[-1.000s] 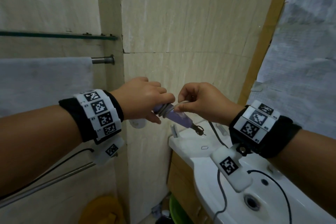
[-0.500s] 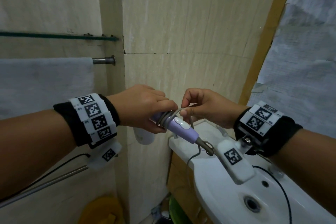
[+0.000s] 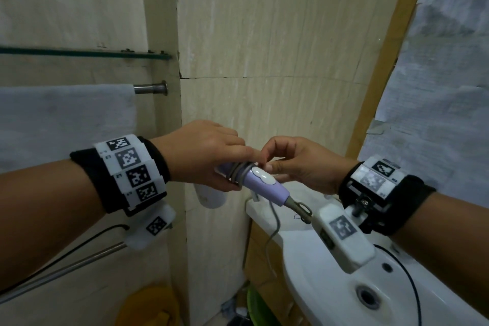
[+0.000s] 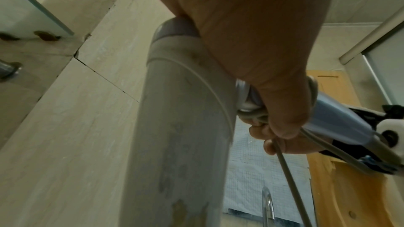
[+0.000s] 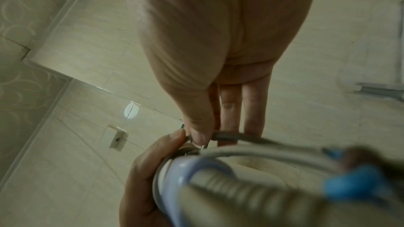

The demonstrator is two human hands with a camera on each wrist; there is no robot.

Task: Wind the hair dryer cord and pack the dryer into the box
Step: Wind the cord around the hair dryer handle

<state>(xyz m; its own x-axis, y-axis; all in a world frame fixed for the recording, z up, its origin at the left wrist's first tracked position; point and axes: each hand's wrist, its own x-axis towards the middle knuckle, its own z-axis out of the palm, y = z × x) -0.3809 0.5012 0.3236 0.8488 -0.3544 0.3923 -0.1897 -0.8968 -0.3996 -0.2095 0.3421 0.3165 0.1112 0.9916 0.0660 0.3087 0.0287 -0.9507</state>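
Here, left hand (image 3: 203, 152) gripping dryer (image 3: 260, 184), right hand (image 3: 299, 164) pinching cord (image 3: 238, 171), above sink (image 3: 330, 296) edge.

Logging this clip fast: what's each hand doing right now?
Left hand: grips the hair dryer over the wound cord.
Right hand: fingers pinch the cord beside the handle.

Beige tiled wall (image 3: 264, 47), glass shelf (image 3: 79, 52), grey towel (image 3: 66, 114), white sink (image 3: 330, 286).

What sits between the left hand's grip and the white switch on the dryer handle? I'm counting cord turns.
In the head view, grey cord coils wrap the handle between the left hand and the switch.
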